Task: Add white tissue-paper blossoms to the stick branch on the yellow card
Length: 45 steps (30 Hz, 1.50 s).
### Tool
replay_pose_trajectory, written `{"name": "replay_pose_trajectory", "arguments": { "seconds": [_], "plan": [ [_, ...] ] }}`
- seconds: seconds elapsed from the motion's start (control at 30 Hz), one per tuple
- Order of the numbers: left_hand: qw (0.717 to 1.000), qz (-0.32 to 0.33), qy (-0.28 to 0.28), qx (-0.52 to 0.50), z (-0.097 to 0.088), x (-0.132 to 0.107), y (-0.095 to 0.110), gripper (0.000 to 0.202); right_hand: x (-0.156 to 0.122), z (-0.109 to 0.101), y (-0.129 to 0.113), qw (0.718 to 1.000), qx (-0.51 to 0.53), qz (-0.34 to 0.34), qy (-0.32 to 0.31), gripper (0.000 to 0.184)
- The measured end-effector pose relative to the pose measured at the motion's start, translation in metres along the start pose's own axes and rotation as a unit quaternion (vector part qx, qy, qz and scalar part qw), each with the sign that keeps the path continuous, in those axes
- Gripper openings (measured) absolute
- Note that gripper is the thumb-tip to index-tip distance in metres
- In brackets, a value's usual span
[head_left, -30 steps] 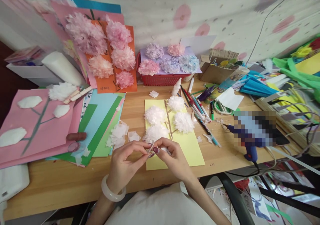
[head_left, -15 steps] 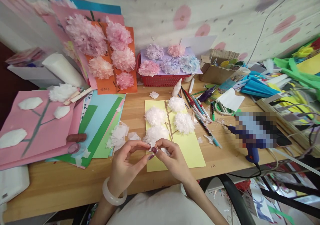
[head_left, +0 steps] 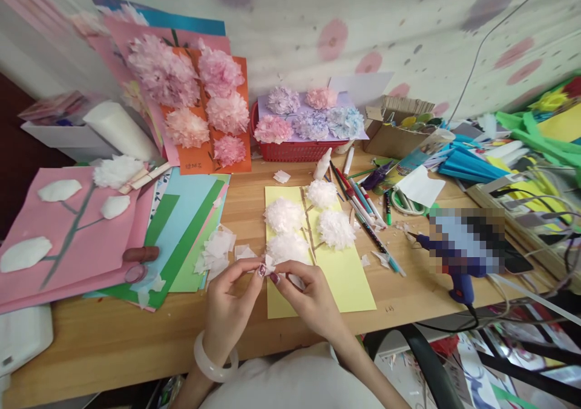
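Between the fingertips of my left hand (head_left: 233,300) and my right hand (head_left: 311,294) is a small white tissue-paper piece (head_left: 269,265), pinched from both sides. Beneath them lies a yellow sheet (head_left: 349,282) with a brown stem and several fluffy white paper flowers (head_left: 336,229). My hands hide part of the lowest left flower (head_left: 285,247). To the left of my fingers, a pile of loose white tissue pieces (head_left: 215,251) rests on the table and on the coloured paper edge.
A blue glue gun (head_left: 462,285) lies at the right near its cable. Markers (head_left: 363,200) and a white glue bottle (head_left: 322,164) are behind the yellow sheet. Coloured papers (head_left: 181,233) and a pink flower picture (head_left: 104,245) cover the left. A red basket (head_left: 295,150) stands behind.
My left thumb and forefinger have closed together on the tissue piece, which now shows more plainly between both hands. The view has shifted slightly.
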<state>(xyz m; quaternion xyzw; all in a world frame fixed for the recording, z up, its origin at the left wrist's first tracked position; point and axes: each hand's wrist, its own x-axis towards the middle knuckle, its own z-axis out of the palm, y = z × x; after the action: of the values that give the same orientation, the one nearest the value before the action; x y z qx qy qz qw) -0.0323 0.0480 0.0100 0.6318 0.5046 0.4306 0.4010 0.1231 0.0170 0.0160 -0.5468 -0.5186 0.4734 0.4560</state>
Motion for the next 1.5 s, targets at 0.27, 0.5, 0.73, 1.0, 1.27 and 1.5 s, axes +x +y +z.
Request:
{"name": "replay_pose_trajectory", "arguments": {
  "seconds": [0.27,0.5,0.73,1.0,1.27,1.5],
  "plan": [
    [0.998,0.063,-0.008,-0.030,-0.003,0.003,-0.002,0.010,0.002,0.001,-0.005,1.000,-0.018,0.015,-0.001,0.022],
    [0.998,0.059,0.020,-0.019,-0.006,0.003,-0.003,0.009,0.003,0.003,-0.004,0.999,-0.045,0.026,0.004,0.020],
    [0.995,-0.030,0.085,-0.036,-0.020,0.006,-0.013,0.012,0.003,0.005,0.000,0.997,-0.052,0.049,0.015,0.024],
    [0.991,0.128,0.004,0.050,-0.016,0.004,-0.004,0.011,0.008,0.012,-0.010,0.999,-0.015,0.028,-0.033,0.025],
    [0.998,0.035,0.027,0.034,-0.014,-0.001,-0.013,0.006,0.007,0.011,-0.007,0.998,-0.036,0.040,-0.023,0.024],
    [0.998,0.004,0.066,0.009,-0.009,-0.002,-0.007,0.011,0.007,0.011,-0.007,0.997,-0.056,0.047,-0.017,0.025]
  ]
}}
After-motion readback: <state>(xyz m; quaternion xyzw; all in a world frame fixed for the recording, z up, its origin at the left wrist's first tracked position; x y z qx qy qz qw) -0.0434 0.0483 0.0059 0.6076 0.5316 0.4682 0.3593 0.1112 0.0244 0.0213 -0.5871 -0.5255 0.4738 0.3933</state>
